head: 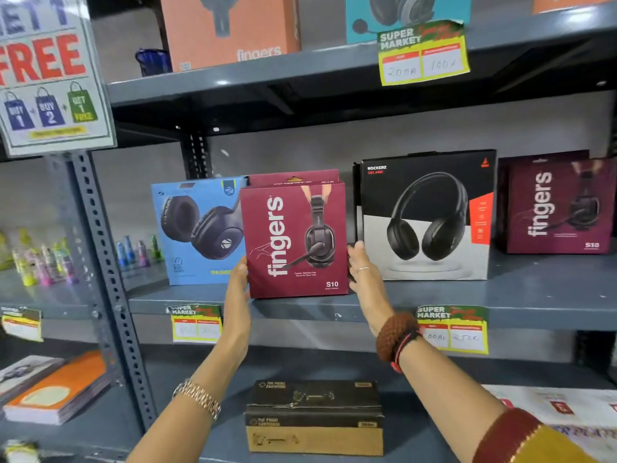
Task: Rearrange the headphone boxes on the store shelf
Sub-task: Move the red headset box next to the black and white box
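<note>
A maroon "fingers" S10 headphone box point(293, 240) stands upright at the front of the middle shelf point(534, 302). My left hand point(237, 289) presses its left edge and my right hand point(362, 272) its right edge, so both hands clasp it. Right behind it another maroon box point(293, 178) shows only its top. A blue headphone box point(197, 228) stands to the left, partly covered. A black Rockerz box point(424, 215) stands to the right, and a further maroon "fingers" box point(557, 205) at the far right.
On the upper shelf stand an orange "fingers" box point(230, 28) and a teal box point(404, 15). A black and tan carton point(314, 416) lies on the lower shelf below my arms. A slotted steel upright point(107, 269) and a promo sign point(50, 71) are at left.
</note>
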A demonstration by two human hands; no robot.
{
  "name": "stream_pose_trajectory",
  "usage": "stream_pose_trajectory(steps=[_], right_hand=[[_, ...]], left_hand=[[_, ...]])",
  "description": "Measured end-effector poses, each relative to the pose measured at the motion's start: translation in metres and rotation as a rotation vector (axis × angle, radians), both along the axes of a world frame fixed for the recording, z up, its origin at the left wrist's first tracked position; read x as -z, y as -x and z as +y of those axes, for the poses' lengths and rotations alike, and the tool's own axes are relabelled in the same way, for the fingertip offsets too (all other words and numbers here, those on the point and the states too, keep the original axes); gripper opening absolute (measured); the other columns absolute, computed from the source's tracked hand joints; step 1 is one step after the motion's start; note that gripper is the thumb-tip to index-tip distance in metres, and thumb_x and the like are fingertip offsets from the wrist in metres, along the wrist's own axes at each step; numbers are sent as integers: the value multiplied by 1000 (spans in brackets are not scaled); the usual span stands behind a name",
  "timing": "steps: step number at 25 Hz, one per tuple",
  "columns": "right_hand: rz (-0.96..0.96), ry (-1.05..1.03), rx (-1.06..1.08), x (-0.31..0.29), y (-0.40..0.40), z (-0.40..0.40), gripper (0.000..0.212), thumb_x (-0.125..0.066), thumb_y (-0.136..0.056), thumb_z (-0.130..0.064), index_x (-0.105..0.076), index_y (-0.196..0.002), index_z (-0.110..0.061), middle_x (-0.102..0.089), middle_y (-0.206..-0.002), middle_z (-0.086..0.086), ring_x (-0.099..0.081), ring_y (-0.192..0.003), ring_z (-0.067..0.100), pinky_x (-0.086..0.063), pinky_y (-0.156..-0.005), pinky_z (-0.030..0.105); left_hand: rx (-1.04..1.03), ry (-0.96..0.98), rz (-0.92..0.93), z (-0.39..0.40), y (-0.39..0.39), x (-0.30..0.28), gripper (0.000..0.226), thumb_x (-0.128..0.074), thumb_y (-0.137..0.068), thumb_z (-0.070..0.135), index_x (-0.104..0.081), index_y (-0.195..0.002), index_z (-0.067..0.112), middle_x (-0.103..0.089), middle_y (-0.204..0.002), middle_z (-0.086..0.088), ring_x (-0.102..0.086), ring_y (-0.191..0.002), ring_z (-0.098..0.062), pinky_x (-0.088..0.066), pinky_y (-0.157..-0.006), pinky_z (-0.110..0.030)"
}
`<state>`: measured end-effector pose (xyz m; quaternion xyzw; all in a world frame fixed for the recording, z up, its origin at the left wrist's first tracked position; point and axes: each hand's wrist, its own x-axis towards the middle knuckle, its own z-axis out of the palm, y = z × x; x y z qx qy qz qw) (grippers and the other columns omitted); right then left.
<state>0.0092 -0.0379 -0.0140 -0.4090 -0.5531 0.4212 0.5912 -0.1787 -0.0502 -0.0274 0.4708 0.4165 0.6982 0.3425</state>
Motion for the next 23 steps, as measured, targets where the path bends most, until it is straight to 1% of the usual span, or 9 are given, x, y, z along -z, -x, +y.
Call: stream_pose_trajectory(steps=[2, 3, 5, 7, 11, 16, 19, 21, 23], right_hand=[[46, -50, 18, 2, -16, -21, 38, -22, -93, -54, -58, -94, -42, -68, -80, -32, -60, -78, -21, -46, -66, 1], [57, -68, 40, 5, -27, -32, 39, -20, -93, -54, -58, -96, -43, -67, -78, -36, -59, -77, -22, -44, -66, 0], [80, -96, 77, 11, -52, -44, 53, -17, -91, -58, -52, -124, -37, -59, -114, -28, -54, -107, -10, -39, -94, 13], [110, -70, 118, 11, -81, -55, 66, -13, -90, -60, -43, -138, -25, -47, -139, -11, -43, -129, 8, -30, -111, 32], [130, -72, 250, 8, -147, -79, 71, -11, -88, -64, -47, -136, -25, -47, -144, -1, -44, -130, 12, -30, -112, 38], [148, -83, 383, 11, -243, -93, 76, -13, -83, -69, -47, -136, -25, -43, -148, 3, -41, -134, 17, -29, -112, 39], [170, -80, 441, 15, -300, -94, 70, -13, -89, -63, -44, -137, -24, -39, -150, 6, -37, -137, 20, -27, -112, 38], [178, -87, 462, 17, -343, -93, 69, -13, -90, -62, -43, -138, -22, -38, -150, 6, -35, -138, 20, -25, -114, 40], [171, -85, 472, 15, -377, -88, 69, -13, -90, -61, -42, -139, -22, -37, -151, 6, -34, -138, 20, -23, -115, 40]], left_hand=[[28, -64, 8, -14, -12, 11, 47, -26, -97, 40, -40, -139, 27, -46, -140, 10, -42, -128, -10, -31, -104, -28], [50, -76, 1, -22, -22, 15, 47, -26, -97, 40, -39, -140, 27, -44, -140, 12, -40, -129, -9, -29, -103, -27], [101, -97, -6, -35, -43, 21, 47, -24, -96, 42, -37, -140, 29, -43, -141, 13, -39, -129, -6, -29, -100, -22], [167, -118, -2, -42, -69, 21, 47, -22, -97, 40, -35, -140, 30, -41, -141, 16, -39, -128, -2, -30, -98, -18], [318, -131, 57, -50, -137, 19, 35, -16, -97, 40, -32, -128, 42, -41, -128, 31, -42, -116, 16, -32, -88, -3], [444, -107, 71, -57, -233, 21, 35, -19, -95, 40, -29, -129, 43, -39, -124, 34, -40, -109, 22, -35, -77, 5], [501, -107, 88, -52, -293, 16, 41, -23, -94, 41, -29, -134, 40, -38, -134, 29, -38, -121, 14, -33, -94, -5], [521, -42, 95, -43, -341, 4, 47, -22, -97, 34, -27, -143, 25, -34, -147, 13, -35, -134, -4, -29, -108, -21], [553, 12, 126, -34, -372, 0, 57, -22, -94, 42, -23, -146, 18, -25, -154, 2, -25, -141, -13, -21, -116, -33]])
